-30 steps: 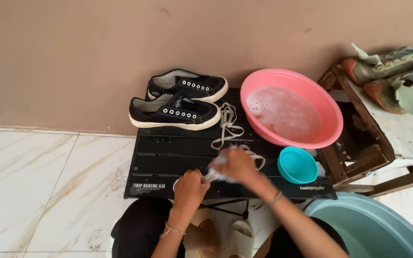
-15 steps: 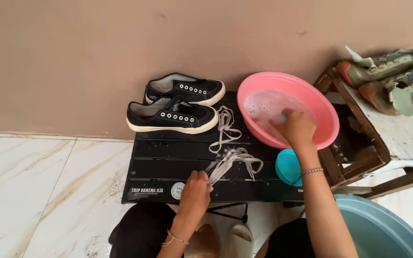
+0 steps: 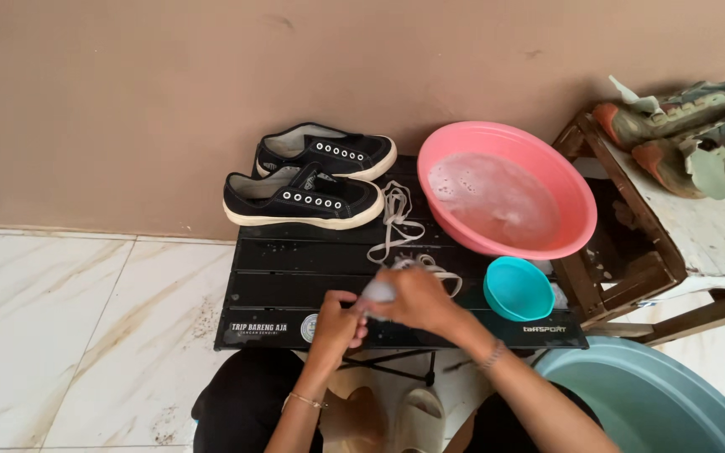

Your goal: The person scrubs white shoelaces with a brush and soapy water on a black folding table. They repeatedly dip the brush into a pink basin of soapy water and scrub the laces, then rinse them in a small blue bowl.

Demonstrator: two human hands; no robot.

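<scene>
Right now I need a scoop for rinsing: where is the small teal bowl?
The small teal bowl sits on the black slatted table, just below the pink basin, right of the right hand.

Hands (image 3: pixel 383 306) hide most of the blurred white shoelace (image 3: pixel 379 290)

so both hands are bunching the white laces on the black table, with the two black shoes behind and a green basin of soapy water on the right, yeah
Not quite: the basin holding the soapy water is pink, not green, as the head view shows. The rest holds: the left hand and right hand bunch the white laces together over the black table, with the two black shoes standing behind.
</scene>
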